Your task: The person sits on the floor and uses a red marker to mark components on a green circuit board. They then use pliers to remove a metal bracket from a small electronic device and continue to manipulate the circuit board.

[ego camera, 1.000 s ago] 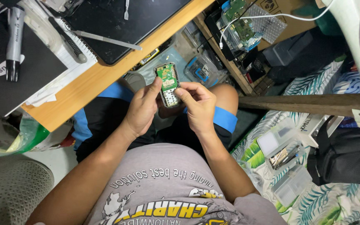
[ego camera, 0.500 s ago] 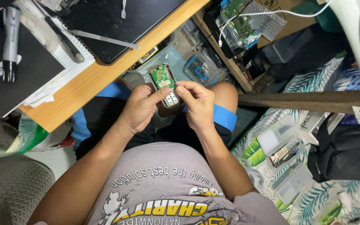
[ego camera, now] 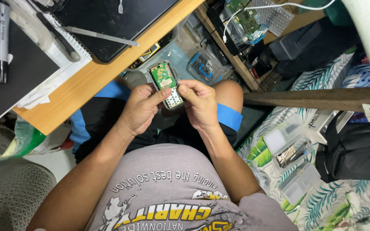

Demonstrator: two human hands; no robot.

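Hands, left hand (ego camera: pixel 138 109) and right hand (ego camera: pixel 201 105), grip opened phone (ego camera: pixel 167 84).

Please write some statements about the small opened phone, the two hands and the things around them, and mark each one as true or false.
1. Both hands hold the opened phone above the lap. True: the left hand and the right hand grip its lower end.
2. The phone's green circuit board is covered by a lid. False: the board lies bare.
3. The phone rests on the wooden desk. False: it is held beside the desk edge, off the desk.
4. A pair of tweezers lies on the dark mat on the desk. True.
5. The clear plastic boxes lie on the desk. False: they lie on the leaf-patterned cloth at the right.
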